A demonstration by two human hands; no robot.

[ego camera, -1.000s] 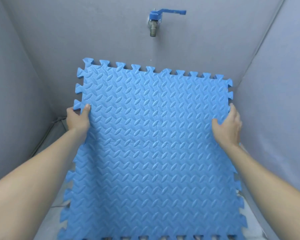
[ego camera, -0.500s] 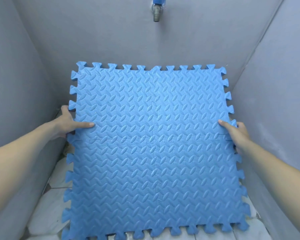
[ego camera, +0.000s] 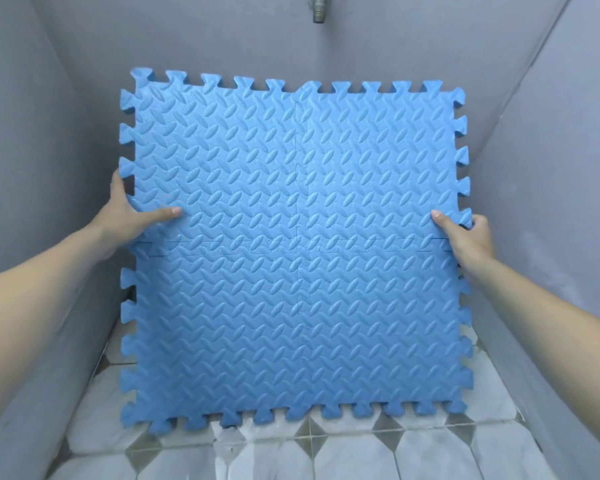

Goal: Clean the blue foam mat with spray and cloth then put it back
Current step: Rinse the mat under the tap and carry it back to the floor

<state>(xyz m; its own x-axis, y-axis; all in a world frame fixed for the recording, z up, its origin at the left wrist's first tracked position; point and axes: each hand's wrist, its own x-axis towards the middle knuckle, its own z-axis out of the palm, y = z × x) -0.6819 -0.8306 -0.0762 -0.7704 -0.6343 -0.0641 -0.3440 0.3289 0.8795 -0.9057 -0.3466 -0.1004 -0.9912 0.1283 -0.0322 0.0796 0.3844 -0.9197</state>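
I hold the blue foam mat (ego camera: 297, 251) up in front of me, roughly upright, its textured face toward me and four interlocked tiles showing faint seams that cross at its middle. My left hand (ego camera: 129, 216) grips the mat's left edge with the thumb laid across the front; my right hand (ego camera: 466, 239) grips the right edge the same way. Behind the mat stands a plain grey wall (ego camera: 222, 32), with grey walls closing in on either side. Above the mat's top edge a metal tap spout (ego camera: 318, 8) juts down. Below the mat's lower edge lies a floor (ego camera: 361, 455) of white tiles with grey diamond insets.
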